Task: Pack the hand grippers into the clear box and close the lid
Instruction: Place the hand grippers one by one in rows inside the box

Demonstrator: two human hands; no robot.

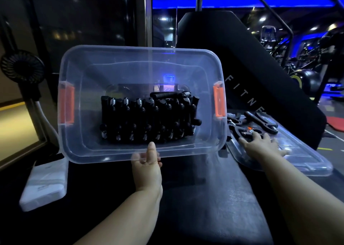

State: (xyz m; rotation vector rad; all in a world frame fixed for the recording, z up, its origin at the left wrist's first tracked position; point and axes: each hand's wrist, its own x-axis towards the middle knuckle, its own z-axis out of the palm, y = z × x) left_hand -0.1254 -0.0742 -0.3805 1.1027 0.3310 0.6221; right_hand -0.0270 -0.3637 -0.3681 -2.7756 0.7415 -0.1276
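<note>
Black padded gym bench (195,198) underneath everything, its upright back pad (242,73) rising behind with pale lettering.

Clear box (78,147) on the bench, centre of view, tilted so its open mouth faces the camera; an orange latch (67,106) on the left end wall, another orange latch (219,103) on the right. Inside, against the bottom, a tight row of black hand grippers (147,120) with metal coil springs, packed side by side, one more lying across the top of the row toward the right.

Clear lid (297,162) flat on the bench just right of the box, off the box entirely. On the far end of the lid, a small loose cluster of hand grippers (260,121) not yet packed, black handles splayed.

White flat package (44,183) on the dark surface at lower left, near the box's corner. Black round fan (22,65) standing further back on the left.

Left hand (147,170) at the box's near rim, pinching the clear wall, one finger up inside the rim and the rest seen blurred through the plastic below it. Right hand (260,144) reaching over the lid, fingers spread and curling onto the nearest loose gripper; closed grasp or mere touch impossible to tell.
</note>
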